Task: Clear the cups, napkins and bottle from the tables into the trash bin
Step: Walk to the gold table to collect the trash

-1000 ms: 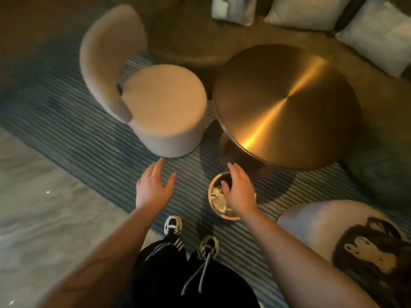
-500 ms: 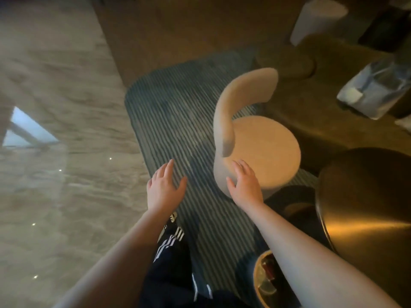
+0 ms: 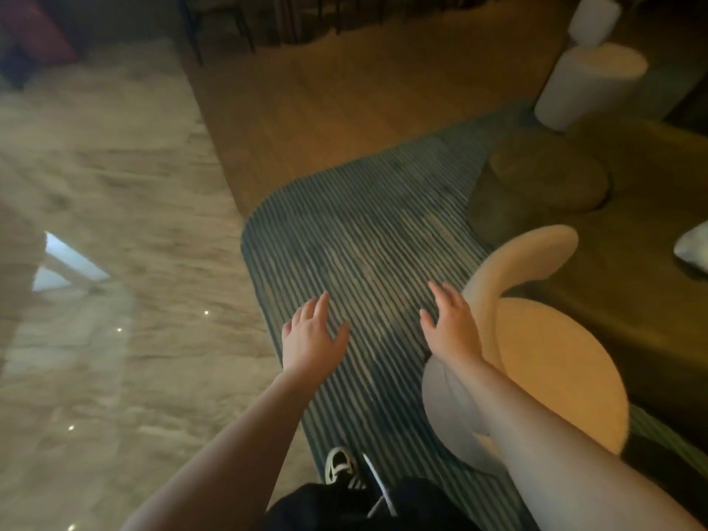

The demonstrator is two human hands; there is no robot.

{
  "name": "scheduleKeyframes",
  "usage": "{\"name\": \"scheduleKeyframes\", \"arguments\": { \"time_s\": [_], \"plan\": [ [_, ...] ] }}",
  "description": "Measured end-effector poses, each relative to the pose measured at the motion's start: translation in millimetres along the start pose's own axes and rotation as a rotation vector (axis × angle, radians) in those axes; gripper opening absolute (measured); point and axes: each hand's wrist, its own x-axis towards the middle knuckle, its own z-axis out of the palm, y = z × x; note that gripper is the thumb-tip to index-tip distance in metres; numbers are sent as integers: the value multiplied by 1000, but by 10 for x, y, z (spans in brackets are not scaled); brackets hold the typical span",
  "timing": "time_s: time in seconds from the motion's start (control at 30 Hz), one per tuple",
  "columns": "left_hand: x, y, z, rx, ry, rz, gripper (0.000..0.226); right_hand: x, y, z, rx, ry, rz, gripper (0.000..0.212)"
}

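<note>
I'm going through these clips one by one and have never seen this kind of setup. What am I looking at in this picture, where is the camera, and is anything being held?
There is no machine here: a person wears one wide-angle camera on the head, looking forward and down, so you see their own arms. The left hand and right hand both reach out with straight, relaxed fingers and hold nothing. Below them lies a striped rug, with pale marble floor on the left. A cream round chair with a curved back stands under the right forearm. One shoe shows at the bottom. No cups, napkins, bottle or trash bin appear in this view.
</note>
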Motion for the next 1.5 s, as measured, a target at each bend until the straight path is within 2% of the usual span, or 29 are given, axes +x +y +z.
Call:
{"name": "scheduleKeyframes", "arguments": {
  "time_s": [0.3, 0.5, 0.7, 0.87, 1.17, 1.33, 1.5],
  "plan": [
    [1874, 59, -137, 7, -8, -16, 69, 1596, -247, 3, 3, 14, 70, 53],
    [3725, 338, -78, 59, -31, -22, 72, 3334, -183, -183, 8, 39, 64, 52],
    [5713, 1008, -170, 76, -47, -3, 72, 5272, -113, -761, -66, -14, 46, 51],
    [6948, 1520, -186, 110, -43, 44, 71, 6422, -77, -1208, -69, 49, 65, 51],
    [9308, 2417, 237, 130, -107, 148, 72, 8520, 270, -1769, -20, 130, 156, 51],
    [11057, 2891, 452, 153, -123, 215, 70, 10104, 443, -2057, -33, 136, 203, 51],
    [12686, 3639, 511, 189, -130, 296, 71, 11626, 521, -2589, -8, 148, 281, 51]
  ]
}}
